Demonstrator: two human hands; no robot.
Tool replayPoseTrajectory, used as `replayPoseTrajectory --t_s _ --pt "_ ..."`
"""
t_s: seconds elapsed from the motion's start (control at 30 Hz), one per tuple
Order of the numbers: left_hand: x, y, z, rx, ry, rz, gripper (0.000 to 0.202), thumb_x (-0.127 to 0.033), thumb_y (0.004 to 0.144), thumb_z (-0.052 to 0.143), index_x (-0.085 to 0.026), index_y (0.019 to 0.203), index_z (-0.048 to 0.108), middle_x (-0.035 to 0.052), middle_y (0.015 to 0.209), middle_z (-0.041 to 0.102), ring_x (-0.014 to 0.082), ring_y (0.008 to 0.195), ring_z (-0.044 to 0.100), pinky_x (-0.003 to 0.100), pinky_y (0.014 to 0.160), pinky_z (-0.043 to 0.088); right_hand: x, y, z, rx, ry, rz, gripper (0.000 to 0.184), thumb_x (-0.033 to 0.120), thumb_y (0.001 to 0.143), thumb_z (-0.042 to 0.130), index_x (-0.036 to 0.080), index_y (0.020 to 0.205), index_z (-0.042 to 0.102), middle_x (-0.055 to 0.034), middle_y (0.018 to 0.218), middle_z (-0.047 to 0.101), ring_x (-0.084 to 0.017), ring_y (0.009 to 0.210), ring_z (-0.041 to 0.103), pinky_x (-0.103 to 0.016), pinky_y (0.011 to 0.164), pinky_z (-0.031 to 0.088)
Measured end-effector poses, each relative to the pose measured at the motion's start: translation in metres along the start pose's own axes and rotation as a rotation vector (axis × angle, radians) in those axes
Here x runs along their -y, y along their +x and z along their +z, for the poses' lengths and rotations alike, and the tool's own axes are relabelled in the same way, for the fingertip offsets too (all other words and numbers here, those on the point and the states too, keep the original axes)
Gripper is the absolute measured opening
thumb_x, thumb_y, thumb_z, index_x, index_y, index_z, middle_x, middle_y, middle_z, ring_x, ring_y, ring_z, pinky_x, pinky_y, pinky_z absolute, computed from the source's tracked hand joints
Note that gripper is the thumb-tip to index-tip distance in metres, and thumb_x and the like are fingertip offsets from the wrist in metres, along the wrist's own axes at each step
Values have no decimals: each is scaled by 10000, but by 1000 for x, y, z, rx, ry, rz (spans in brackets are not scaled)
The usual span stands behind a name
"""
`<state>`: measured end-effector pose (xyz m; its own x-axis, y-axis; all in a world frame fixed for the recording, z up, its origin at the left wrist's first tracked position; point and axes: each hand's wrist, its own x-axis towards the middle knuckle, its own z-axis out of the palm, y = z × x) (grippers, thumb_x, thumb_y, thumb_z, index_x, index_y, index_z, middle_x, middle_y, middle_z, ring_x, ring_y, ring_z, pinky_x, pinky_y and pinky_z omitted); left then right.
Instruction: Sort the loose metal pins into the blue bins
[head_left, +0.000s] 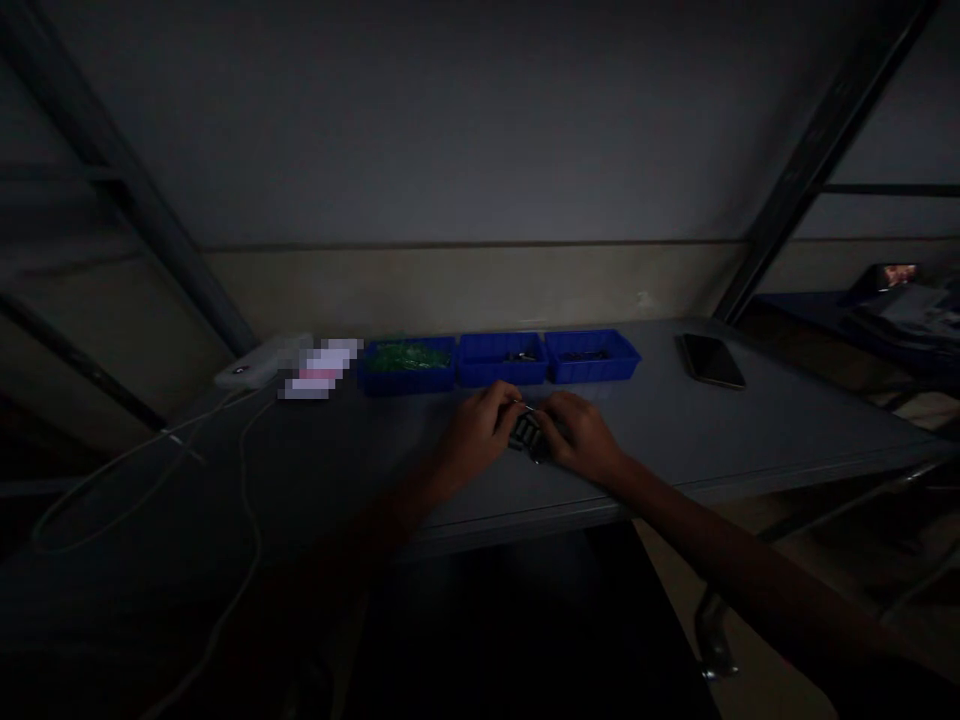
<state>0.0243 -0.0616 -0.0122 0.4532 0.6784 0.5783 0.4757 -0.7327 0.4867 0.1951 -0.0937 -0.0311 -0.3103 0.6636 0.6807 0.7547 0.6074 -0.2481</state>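
Note:
At the middle of the dark table, my left hand (480,428) and my right hand (579,432) almost meet, fingertips pinched. A thin shiny piece (528,407), looking like metal, spans the gap between them; its kind is too small and dim to make out. Just below the fingers lies a small dark block with pale slots or bars (528,433), partly covered by my right hand. Behind the hands, three blue bins stand in a row: the left bin (411,381) holds green plastic-like material, the middle bin (501,373) and right bin (596,370) hold small metallic parts.
A dark phone (712,360) lies on the table (652,420) at the right. To the left are a white device (259,365) with cables (247,500) and a blurred-out bright item (322,370). Metal frame posts (795,190) and a wall (480,290) bound the back.

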Motion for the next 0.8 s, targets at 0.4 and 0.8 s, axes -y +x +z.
replayPoseTrajectory --t_s 0.4,0.8 --pt "10 -7 -8 116 79 18 120 -229 845 462 -182 799 562 -1 739 637 119 664 586 224 620 424 -1 0 -2 24 97 -49 173 250 881 414 179 776 533 -37 701 568 -147 657 515 -281 638 408" --pt "1 -12 -9 140 122 14 143 -233 851 460 -193 854 598 14 830 672 135 752 609 235 696 444 2 -1 -5 54 154 -39 153 271 885 420 184 828 533 -40 736 592 -147 679 546 -279 652 439"
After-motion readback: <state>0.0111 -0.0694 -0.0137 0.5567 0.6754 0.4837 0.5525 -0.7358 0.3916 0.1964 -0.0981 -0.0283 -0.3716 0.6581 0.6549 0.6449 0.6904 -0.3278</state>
